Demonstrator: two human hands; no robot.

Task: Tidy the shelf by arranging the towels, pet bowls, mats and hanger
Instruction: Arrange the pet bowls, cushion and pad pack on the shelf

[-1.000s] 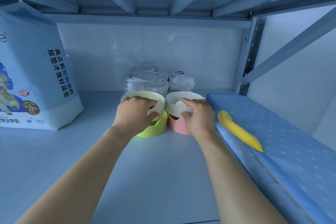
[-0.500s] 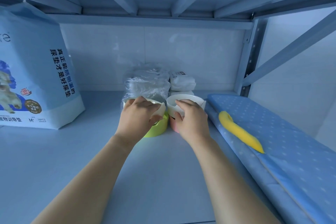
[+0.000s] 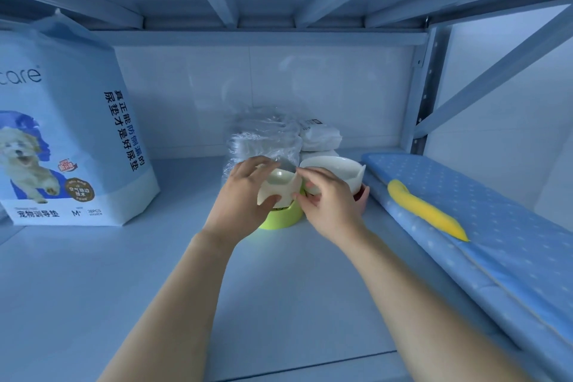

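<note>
The green bowl stands mid-shelf, just in front of the plastic-wrapped towels. It has a lime base and a white dish. The left hand grips that dish, thumb at the front and fingers over the rim. Touching it on the right is the pink bowl, white-dished too, just beside the blue mat. The right hand covers its front with fingers loosely bent and blurred; I cannot tell whether it grips.
</note>
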